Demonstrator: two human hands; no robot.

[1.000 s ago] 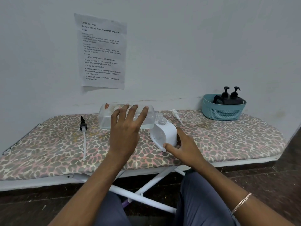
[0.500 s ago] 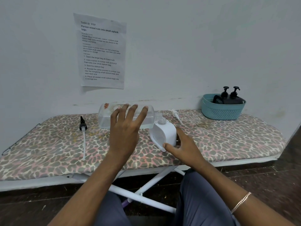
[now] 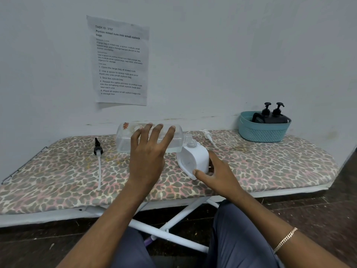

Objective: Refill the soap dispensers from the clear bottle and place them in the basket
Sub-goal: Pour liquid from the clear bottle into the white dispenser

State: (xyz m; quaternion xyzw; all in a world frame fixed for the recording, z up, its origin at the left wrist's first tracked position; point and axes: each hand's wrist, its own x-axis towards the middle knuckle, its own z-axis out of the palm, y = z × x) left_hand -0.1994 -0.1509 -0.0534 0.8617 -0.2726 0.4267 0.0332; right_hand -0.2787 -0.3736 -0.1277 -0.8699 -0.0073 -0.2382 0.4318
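Clear bottle, nearly empty, lies level behind the left hand, whose straight, spread fingers rest against it; the thumb is hidden. Its mouth meets the neck of the tilted white soap dispenser, whose base the right hand grips. Left of the left hand lies a black pump. Beyond the right hand lies a white pump, and farther right a teal basket holds two black dispensers.

On the ironing board, the clear bottle lies on its side just behind the fingers of the left hand. Right of these fingers the dispenser sits tilted, its neck at the bottle's mouth, held between the thumb and fingers of the right hand. A pump lies left of the left fingers, and a second pump behind the right ones. Well to the right of them, the basket holds two dispensers.
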